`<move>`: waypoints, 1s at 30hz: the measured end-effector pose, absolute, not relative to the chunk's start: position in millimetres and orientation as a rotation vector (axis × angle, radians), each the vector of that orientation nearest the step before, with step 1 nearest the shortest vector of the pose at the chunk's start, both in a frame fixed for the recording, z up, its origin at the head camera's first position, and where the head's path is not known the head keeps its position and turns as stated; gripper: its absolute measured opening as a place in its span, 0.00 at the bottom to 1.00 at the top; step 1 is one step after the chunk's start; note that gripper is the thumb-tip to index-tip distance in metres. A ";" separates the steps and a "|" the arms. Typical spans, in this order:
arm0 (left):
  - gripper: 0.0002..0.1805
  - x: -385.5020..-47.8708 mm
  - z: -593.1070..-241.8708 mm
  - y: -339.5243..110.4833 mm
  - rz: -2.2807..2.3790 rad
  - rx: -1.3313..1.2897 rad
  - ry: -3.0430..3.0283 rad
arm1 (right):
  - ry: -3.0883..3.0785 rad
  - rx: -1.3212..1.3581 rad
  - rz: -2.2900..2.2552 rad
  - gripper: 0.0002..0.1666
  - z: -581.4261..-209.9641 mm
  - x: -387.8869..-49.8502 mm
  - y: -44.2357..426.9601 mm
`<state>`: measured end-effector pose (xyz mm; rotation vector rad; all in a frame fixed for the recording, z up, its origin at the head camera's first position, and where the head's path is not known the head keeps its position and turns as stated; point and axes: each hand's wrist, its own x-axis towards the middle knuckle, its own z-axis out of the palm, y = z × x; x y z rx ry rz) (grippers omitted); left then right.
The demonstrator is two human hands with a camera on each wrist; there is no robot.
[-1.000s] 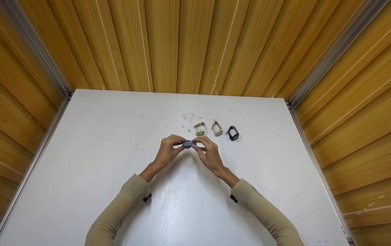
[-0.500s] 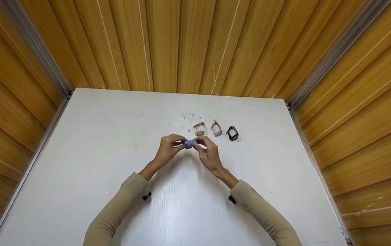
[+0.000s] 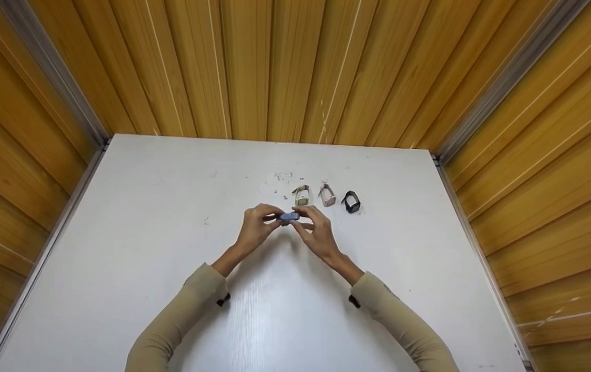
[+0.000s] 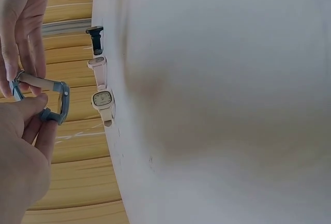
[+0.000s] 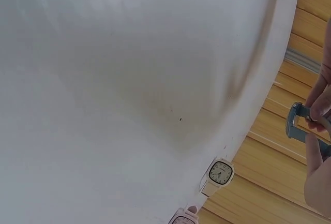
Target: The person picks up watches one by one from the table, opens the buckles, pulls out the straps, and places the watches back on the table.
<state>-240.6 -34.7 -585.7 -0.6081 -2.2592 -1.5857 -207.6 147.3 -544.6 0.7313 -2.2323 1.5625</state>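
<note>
Both hands hold a blue wristwatch (image 3: 289,217) above the white table. The left hand (image 3: 255,227) pinches its left side between thumb and fingers, and the right hand (image 3: 318,232) pinches the other side. In the left wrist view the blue watch (image 4: 64,102) forms a loop, its case edge-on and its strap closed or overlapped at the far end. Fingers hide part of the strap, so I cannot tell whether it is buckled. The right wrist view has the blue watch (image 5: 296,120) at its right edge, partly cut off.
Just beyond the hands, a cream watch (image 3: 302,196), a pink watch (image 3: 328,195) and a black watch (image 3: 351,202) stand in a row on the white table (image 3: 171,181). Yellow wood-look panels (image 3: 295,67) wall in the back and sides.
The blue watch has tilted and turned slightly between the fingers, shifting a little to the right. The fingertips of the right hand have moved slightly; the three other watches have not moved.
</note>
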 end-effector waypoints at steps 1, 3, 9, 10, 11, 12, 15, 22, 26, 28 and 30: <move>0.08 -241.1 -586.6 -34.5 -1.573 -0.616 -2.257 | -2.224 0.745 1.559 0.15 -544.8 -208.1 147.6; 0.07 -241.9 -588.3 -34.4 -1.559 -0.634 -2.248 | -2.214 0.764 1.555 0.14 -545.4 -208.8 148.0; 0.07 -241.9 -593.1 -35.3 -1.612 -0.668 -2.225 | -2.243 0.752 1.528 0.11 -547.9 -207.3 147.2; 0.07 -241.9 -593.9 -35.7 -1.631 -0.669 -2.223 | -2.245 0.748 1.529 0.11 -548.4 -206.8 146.7; 0.07 -242.0 -594.5 -36.0 -1.644 -0.669 -2.223 | -2.249 0.743 1.524 0.11 -548.8 -206.2 146.0; 0.06 -241.9 -594.6 -36.2 -1.656 -0.668 -2.222 | -2.251 0.737 1.521 0.10 -549.3 -205.6 145.4; 0.06 -241.9 -594.3 -37.1 -1.683 -0.666 -2.215 | -2.254 0.713 1.520 0.10 -550.5 -204.2 143.5; 0.08 -243.6 -597.4 -37.3 -1.751 -0.648 -2.184 | -2.219 0.701 1.539 0.10 -551.8 -204.4 142.6; 0.10 -243.0 -599.9 -36.1 -1.765 -0.625 -2.175 | -2.213 0.695 1.571 0.10 -557.4 -207.0 143.3; 0.09 -242.7 -600.3 -35.2 -1.762 -0.614 -2.177 | -2.215 0.680 1.595 0.11 -564.7 -210.1 144.0; 0.09 -242.4 -600.5 -34.4 -1.755 -0.604 -2.184 | -2.221 0.663 1.628 0.11 -573.8 -214.1 145.2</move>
